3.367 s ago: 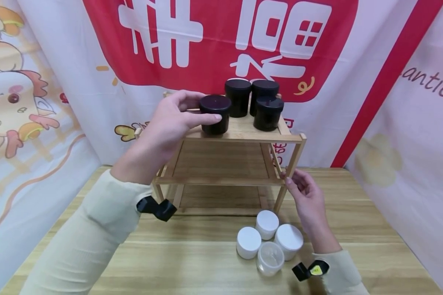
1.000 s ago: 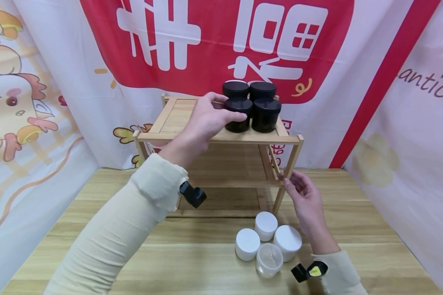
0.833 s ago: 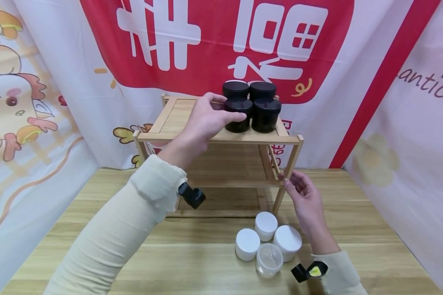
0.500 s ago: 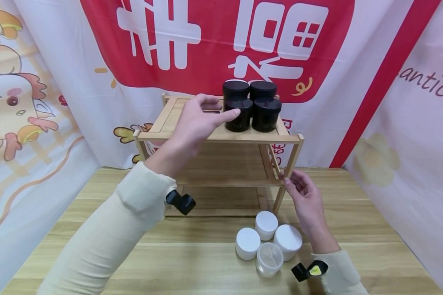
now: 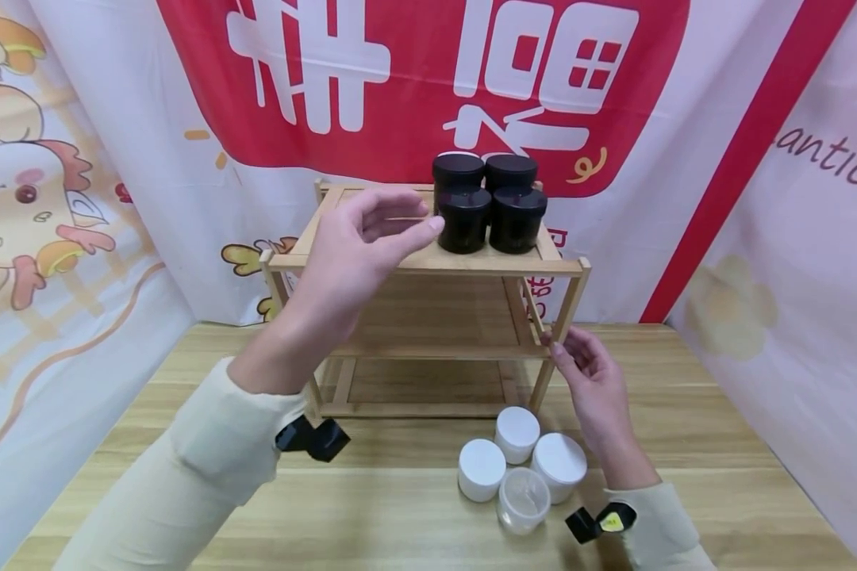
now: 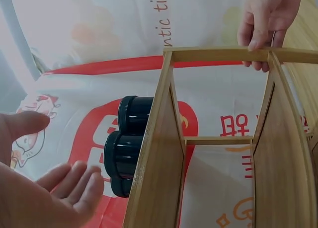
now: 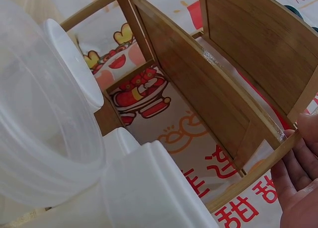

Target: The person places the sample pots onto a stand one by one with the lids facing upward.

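Several black lidded jars stand grouped at the right end of the top tier of a wooden shelf rack [image 5: 436,309]. My left hand [image 5: 350,246] is just left of the front-left black jar [image 5: 464,222], thumb and fingers spread apart with nothing between them. In the left wrist view a gap shows between the left hand [image 6: 59,193] and the black jars [image 6: 124,156]. My right hand [image 5: 594,381] grips the rack's front right post at the middle tier, thumb in front. The right wrist view shows the right hand's fingers [image 7: 298,173] bent around the frame.
White lidded jars [image 5: 482,472] and a translucent jar [image 5: 523,503] stand clustered on the wooden table [image 5: 393,507], in front of the rack's right side and close to my right forearm. Printed cloth [image 5: 414,127] hangs behind and on both sides.
My left hand brought a black jar rightward along the top tier to the other black jars, let go of it and drew back left. The right hand keeps its grip on the post.
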Tool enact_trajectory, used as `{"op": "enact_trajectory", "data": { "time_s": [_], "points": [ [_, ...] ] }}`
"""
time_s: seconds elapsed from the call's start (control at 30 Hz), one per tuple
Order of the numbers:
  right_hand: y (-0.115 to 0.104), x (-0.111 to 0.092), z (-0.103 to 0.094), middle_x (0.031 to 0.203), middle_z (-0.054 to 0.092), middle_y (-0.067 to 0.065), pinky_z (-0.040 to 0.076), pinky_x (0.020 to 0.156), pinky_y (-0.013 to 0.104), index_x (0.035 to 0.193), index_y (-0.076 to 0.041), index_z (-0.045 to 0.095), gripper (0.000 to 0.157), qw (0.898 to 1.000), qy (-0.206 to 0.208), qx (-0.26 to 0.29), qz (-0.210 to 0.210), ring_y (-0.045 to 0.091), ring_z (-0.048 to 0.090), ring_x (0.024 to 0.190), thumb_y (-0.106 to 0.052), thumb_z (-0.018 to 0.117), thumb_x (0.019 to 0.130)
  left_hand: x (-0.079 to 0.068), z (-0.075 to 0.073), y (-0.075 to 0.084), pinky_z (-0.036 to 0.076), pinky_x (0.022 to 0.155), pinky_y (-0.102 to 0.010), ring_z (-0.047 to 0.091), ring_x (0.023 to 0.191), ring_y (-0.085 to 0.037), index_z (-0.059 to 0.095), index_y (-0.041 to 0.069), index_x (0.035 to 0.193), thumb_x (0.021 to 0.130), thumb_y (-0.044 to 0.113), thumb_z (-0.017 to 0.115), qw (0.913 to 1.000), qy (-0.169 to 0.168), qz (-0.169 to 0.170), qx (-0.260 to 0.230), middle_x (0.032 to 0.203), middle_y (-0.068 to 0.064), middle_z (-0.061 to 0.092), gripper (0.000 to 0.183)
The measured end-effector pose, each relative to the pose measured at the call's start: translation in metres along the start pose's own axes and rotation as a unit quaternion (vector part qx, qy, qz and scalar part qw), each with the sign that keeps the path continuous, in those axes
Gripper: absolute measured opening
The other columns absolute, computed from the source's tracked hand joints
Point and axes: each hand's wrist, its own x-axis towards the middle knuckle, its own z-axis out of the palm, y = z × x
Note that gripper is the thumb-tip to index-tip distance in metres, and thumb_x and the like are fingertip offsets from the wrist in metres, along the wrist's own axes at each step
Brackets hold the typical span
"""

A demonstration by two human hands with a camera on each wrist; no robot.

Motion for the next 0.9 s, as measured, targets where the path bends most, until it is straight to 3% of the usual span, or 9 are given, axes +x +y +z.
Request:
{"op": "enact_trajectory", "data": {
  "time_s": [0.33, 0.53, 0.73, 0.9],
  "points": [
    [0.0, -0.001, 0.001, 0.12, 0.077, -0.012, 0.056, 0.1, 0.015, 0.141, -0.002, 0.06, 0.034, 1.0, 0.009, 0.011, -0.016, 0.005, 0.069, 0.116, -0.01, 0.064, 0.108, -0.024, -0.002, -0.011, 0.055, 0.113, -0.034, 0.068, 0.128, -0.017, 0.063, 0.012, 0.144, 0.099, 0.015, 0.077, 0.9956, -0.089, 0.021, -0.021, 0.142, -0.008, 0.069, 0.047],
    [-0.001, -0.002, 0.001, 0.122, 0.076, -0.01, 0.056, 0.101, 0.016, 0.142, -0.004, 0.06, 0.034, 1.0, 0.009, 0.005, -0.012, 0.007, 0.068, 0.117, -0.013, 0.064, 0.108, -0.037, 0.005, -0.031, 0.057, 0.109, -0.028, 0.071, 0.126, -0.023, 0.065, 0.008, 0.141, 0.097, 0.007, 0.078, 0.9918, -0.114, 0.021, -0.054, 0.138, -0.008, 0.071, 0.046],
    [-0.001, -0.002, 0.002, 0.123, 0.075, -0.008, 0.056, 0.101, 0.016, 0.143, -0.004, 0.06, 0.035, 1.0, 0.011, -0.001, -0.006, 0.008, 0.068, 0.117, -0.013, 0.064, 0.108, -0.05, 0.015, -0.063, 0.056, 0.114, -0.04, 0.07, 0.128, -0.026, 0.065, 0.008, 0.139, 0.094, 0.005, 0.08, 0.9898, -0.124, 0.02, -0.066, 0.139, -0.01, 0.071, 0.048],
    [0.0, -0.002, 0.002, 0.126, 0.075, -0.004, 0.057, 0.1, 0.016, 0.142, -0.004, 0.061, 0.035, 1.0, 0.014, -0.002, -0.008, 0.008, 0.068, 0.117, -0.013, 0.065, 0.108, -0.057, 0.024, -0.088, 0.054, 0.116, -0.048, 0.066, 0.131, -0.038, 0.064, 0.007, 0.14, 0.092, 0.003, 0.081, 0.9882, -0.133, 0.01, -0.074, 0.139, -0.013, 0.07, 0.051]
  ]
}}
